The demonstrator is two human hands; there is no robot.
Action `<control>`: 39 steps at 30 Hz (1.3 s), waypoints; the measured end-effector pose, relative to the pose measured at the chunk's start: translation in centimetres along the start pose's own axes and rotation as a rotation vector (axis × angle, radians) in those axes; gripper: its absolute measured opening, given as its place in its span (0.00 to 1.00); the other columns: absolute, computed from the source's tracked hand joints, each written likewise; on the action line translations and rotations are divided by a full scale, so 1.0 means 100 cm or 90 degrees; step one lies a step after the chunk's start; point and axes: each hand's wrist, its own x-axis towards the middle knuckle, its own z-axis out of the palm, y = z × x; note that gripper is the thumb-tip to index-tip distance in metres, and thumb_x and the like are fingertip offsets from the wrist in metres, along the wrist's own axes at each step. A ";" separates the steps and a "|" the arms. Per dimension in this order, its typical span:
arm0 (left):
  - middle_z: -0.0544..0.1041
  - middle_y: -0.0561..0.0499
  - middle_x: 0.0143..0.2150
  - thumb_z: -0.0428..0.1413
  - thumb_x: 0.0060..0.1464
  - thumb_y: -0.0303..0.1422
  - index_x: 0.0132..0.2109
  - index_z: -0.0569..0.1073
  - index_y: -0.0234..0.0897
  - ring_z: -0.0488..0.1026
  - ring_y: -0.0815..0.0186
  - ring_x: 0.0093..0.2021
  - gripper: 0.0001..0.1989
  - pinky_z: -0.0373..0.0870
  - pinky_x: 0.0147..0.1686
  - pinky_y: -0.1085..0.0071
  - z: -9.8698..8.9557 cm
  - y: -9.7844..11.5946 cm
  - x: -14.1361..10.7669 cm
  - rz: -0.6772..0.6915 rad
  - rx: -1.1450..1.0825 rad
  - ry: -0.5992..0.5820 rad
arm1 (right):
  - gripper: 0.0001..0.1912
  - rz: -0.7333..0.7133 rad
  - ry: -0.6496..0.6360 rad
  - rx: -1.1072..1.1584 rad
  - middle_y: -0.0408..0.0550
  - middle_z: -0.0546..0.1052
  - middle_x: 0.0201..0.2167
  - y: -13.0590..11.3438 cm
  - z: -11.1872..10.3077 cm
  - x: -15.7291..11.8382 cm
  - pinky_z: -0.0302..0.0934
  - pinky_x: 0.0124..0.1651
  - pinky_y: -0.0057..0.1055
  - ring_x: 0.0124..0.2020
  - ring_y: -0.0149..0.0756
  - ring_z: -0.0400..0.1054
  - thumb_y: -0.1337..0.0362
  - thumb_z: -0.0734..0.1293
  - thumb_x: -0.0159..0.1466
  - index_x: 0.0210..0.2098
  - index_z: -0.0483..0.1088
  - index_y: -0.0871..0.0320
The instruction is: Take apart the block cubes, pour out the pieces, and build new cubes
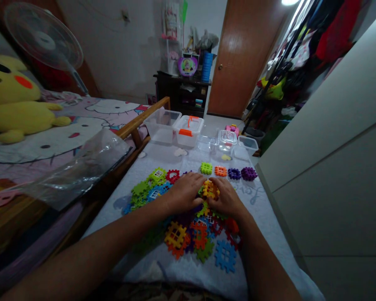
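Yellow square pieces are between my two hands, above a heap of plastic interlocking pieces. My right hand grips them from the right with thumb and fingers. My left hand is at their left side, its fingers bent and close together; what its fingertips hold is hidden. Around and below lie a yellow piece, an orange piece, a blue piece and green pieces. Beyond my hands stand a lime-green block, an orange block, a dark blue block and a purple block in a row.
Farther back are an uncovered clear bin, a lidded box with orange latches and small clear containers. A wooden rail runs along the left, beside a plastic bag. A white cabinet stands right.
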 end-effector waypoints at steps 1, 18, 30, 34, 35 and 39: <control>0.72 0.41 0.60 0.63 0.50 0.33 0.60 0.66 0.35 0.67 0.53 0.59 0.30 0.65 0.59 0.58 0.002 0.001 0.004 -0.002 0.002 -0.005 | 0.31 -0.007 0.018 0.012 0.57 0.73 0.49 0.000 0.001 0.000 0.62 0.56 0.50 0.51 0.50 0.67 0.66 0.68 0.52 0.56 0.65 0.59; 0.75 0.43 0.57 0.63 0.50 0.33 0.57 0.70 0.39 0.71 0.56 0.58 0.27 0.66 0.59 0.61 0.010 -0.029 0.017 0.006 -0.070 0.009 | 0.31 0.004 0.015 0.095 0.56 0.73 0.51 -0.003 -0.011 0.001 0.62 0.56 0.50 0.53 0.50 0.67 0.62 0.72 0.56 0.57 0.64 0.56; 0.78 0.41 0.49 0.60 0.50 0.36 0.51 0.71 0.36 0.74 0.51 0.49 0.21 0.68 0.51 0.58 -0.003 -0.006 0.019 0.010 0.078 -0.032 | 0.26 -0.015 0.013 0.109 0.54 0.73 0.48 -0.006 -0.011 0.002 0.63 0.53 0.46 0.50 0.47 0.68 0.63 0.71 0.55 0.53 0.66 0.56; 0.78 0.42 0.50 0.60 0.49 0.35 0.53 0.72 0.35 0.74 0.53 0.50 0.23 0.69 0.49 0.63 -0.010 -0.044 0.039 -0.043 0.081 -0.029 | 0.25 0.058 0.073 0.144 0.54 0.74 0.47 0.007 -0.015 0.002 0.67 0.48 0.43 0.44 0.43 0.70 0.61 0.68 0.60 0.56 0.64 0.56; 0.78 0.42 0.50 0.60 0.47 0.35 0.52 0.73 0.35 0.74 0.53 0.50 0.24 0.69 0.48 0.64 -0.011 -0.056 0.047 -0.072 0.081 -0.041 | 0.23 0.072 0.093 0.148 0.54 0.75 0.46 0.011 -0.016 0.002 0.67 0.46 0.42 0.42 0.42 0.71 0.61 0.67 0.61 0.55 0.65 0.56; 0.78 0.43 0.51 0.62 0.45 0.36 0.51 0.74 0.35 0.74 0.54 0.50 0.24 0.69 0.47 0.68 -0.010 -0.095 0.076 -0.171 0.091 -0.083 | 0.18 0.093 0.148 0.152 0.52 0.76 0.41 0.021 -0.018 0.004 0.67 0.40 0.38 0.36 0.38 0.70 0.62 0.66 0.62 0.51 0.67 0.57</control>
